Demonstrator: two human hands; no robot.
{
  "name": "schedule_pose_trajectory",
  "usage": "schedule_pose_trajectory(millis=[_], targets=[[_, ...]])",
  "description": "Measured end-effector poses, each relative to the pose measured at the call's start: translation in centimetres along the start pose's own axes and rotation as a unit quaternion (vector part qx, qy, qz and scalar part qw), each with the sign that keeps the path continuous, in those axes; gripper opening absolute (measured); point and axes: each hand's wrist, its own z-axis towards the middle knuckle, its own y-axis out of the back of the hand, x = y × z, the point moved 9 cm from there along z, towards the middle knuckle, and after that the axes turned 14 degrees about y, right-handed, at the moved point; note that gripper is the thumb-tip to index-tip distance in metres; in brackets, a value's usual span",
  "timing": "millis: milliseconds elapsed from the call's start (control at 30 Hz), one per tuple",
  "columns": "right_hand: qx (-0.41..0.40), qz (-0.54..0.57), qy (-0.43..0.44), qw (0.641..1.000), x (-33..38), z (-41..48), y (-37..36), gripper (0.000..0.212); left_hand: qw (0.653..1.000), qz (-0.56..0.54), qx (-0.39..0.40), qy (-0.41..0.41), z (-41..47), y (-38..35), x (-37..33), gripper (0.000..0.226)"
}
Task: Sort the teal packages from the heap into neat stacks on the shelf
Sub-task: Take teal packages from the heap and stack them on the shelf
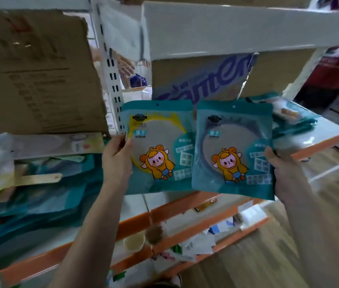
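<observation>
Overhead, a white shelf board [247, 28] spans the top of the view, with a brown cardboard box [31, 69] at upper left and a box with blue lettering [203, 80] behind the packages. Below them the white shelf with an orange front edge [320, 145] carries 2 groups of teal goods — a loose heap of teal packages [39, 194] at left, with a pale wooden-handled item on it, and a smaller pile of teal packages [293, 119] at far right.

Both hands are closed on packages held upright, side by side, in front of the shelf. The left hand [116, 154] grips the left edge of a teal package with a yellow-rimmed mirror [160, 146]. The right hand [282, 169] clamps the right edge of a teal package with a dark-rimmed mirror [233, 148] — it slightly overlaps the first one. Each package shows a cartoon figure in a yellow hood.
</observation>
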Motion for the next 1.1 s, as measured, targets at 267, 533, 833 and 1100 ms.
schedule_pose_trajectory(millis=[267,533,833,1100], targets=[[-0.017,-0.057,0.012,0.998,-1.5,12.3,6.2,0.021,0.999,0.042,-0.003,0.016,2.0,-8.4,0.5,0.015],[0.090,-0.062,0.020,0.994,-2.0,23.7,6.4,0.017,0.996,0.039,-0.076,0.039,2.1,-12.0,3.1,0.029],[0.246,-0.200,0.019,0.948,-5.4,34.5,2.5,0.013,0.984,-0.035,-0.157,0.073,-2.9,-17.5,6.0,0.024],[0.317,-0.422,0.169,0.832,-4.1,35.8,0.8,0.030,0.972,-0.077,-0.207,0.082,-6.3,-19.9,7.8,0.015]])
